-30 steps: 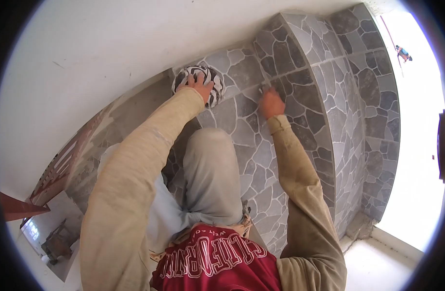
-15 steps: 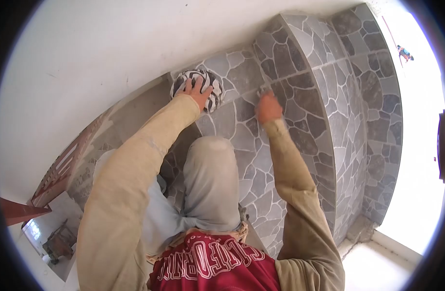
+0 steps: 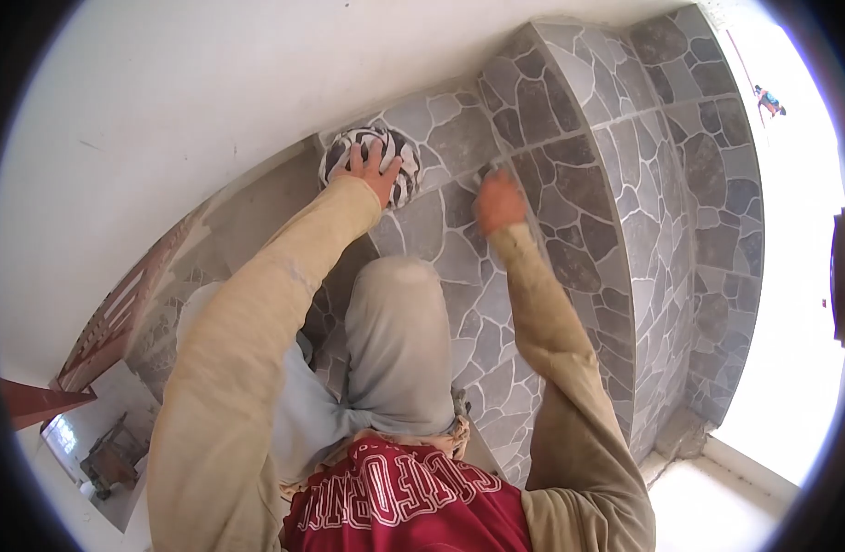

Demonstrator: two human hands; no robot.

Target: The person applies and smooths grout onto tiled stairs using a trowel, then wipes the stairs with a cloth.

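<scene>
My left hand rests with spread fingers on top of a round black-and-white patterned bundle, which lies on a step covered in grey stone-pattern tiles. To the right, my right hand is closed and blurred by motion, close to the inner edge where the step meets the riser. A small dark thing shows at its fingertips, too blurred to name.
A white wall runs along the far side. More tiled steps rise to the right. At the lower left are a reddish-brown railing and a lower room. My bent knee is in front.
My right hand has moved slightly to the left and a little nearer along the step's inner edge. My left hand stays on the bundle.
</scene>
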